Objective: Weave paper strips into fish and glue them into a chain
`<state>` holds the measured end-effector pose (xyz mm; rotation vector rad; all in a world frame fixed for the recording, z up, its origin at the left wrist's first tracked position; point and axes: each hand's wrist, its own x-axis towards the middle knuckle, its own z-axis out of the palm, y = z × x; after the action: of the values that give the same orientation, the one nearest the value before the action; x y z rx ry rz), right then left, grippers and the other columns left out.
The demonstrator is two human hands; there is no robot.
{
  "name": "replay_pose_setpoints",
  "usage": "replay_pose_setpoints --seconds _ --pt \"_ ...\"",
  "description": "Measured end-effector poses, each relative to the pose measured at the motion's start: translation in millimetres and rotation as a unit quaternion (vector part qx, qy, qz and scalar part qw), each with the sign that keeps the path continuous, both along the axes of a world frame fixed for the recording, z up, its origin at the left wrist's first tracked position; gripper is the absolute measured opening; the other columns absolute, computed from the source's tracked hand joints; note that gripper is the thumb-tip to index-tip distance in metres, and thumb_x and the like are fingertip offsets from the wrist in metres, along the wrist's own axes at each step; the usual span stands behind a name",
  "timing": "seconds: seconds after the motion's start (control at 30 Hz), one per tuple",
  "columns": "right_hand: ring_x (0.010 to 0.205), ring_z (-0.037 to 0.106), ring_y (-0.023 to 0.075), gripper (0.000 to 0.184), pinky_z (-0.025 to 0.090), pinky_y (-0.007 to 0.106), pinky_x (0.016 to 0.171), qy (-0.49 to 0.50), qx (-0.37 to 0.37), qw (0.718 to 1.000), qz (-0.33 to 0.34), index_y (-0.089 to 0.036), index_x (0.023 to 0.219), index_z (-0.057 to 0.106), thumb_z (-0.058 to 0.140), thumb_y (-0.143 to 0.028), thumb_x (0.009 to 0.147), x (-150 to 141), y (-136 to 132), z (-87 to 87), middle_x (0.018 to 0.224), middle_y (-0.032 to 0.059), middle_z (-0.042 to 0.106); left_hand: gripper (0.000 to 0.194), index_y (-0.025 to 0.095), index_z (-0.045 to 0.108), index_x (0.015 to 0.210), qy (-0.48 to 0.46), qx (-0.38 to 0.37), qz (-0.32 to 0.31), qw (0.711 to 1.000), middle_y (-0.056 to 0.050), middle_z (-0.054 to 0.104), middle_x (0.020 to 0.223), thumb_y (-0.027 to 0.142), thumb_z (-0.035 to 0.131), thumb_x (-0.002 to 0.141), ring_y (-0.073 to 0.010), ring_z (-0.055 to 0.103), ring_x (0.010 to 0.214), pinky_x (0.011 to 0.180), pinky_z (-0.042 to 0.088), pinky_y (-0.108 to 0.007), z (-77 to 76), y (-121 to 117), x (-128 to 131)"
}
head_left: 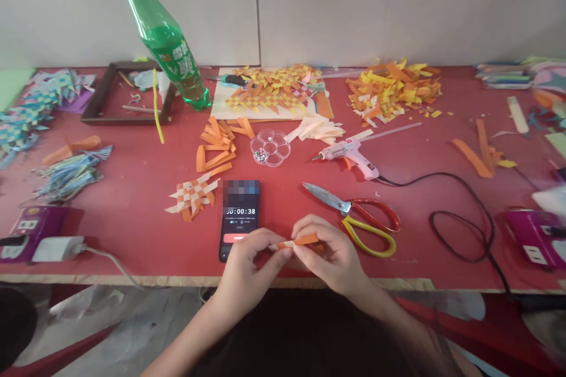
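Both of my hands meet at the front edge of the red table, pinching orange and cream paper strips (305,240) between them. My left hand (252,259) grips the left end, thumb and fingers closed. On the right end, my right hand (329,256) is closed with its thumb against the paper. How the strips are folded is partly hidden by the fingers. Just behind my left hand lies a phone (240,224) with a running timer. Scissors (354,212) with red and yellow handles lie beyond my right hand. A woven orange-and-cream paper fish (193,194) rests left of the phone.
A pink glue gun (349,153) trails a black cord to the right. Behind the phone are orange strips (216,144), a clear flower-shaped bead box (270,148) and cream strips (316,129). A green bottle (170,53) stands at the back left; purple power sockets (33,230) sit left.
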<state>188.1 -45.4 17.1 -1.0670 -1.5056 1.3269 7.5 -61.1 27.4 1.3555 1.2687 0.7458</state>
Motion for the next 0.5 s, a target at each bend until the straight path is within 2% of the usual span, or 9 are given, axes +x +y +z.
replay_pose_setpoints --seconds 0.37,0.5 --pt "0.068 0.056 0.0126 0.011 0.044 0.025 0.056 -0.017 -0.044 0.997 0.056 -0.020 0.080 0.062 0.058 -0.023 0.090 6.8 3.1 0.2 0.085 0.0032 0.058 0.022 0.018 0.066 0.076 0.005 -0.003 -0.008 1.000 -0.003 0.064 0.073 0.031 0.058 0.093 -0.0144 0.059 0.067 0.063 0.047 -0.026 -1.7 -3.1 3.0" --pt "0.073 0.057 0.0135 0.012 0.045 0.026 0.062 -0.030 -0.049 0.996 0.063 -0.020 0.082 0.061 0.056 -0.024 0.092 7.4 2.8 -1.3 0.086 0.0030 0.057 0.021 0.017 0.065 0.078 0.015 -0.007 -0.008 1.000 -0.003 0.064 0.074 0.030 0.057 0.093 -0.0147 0.059 0.067 0.064 0.046 -0.026 -4.7 -3.3 2.5"
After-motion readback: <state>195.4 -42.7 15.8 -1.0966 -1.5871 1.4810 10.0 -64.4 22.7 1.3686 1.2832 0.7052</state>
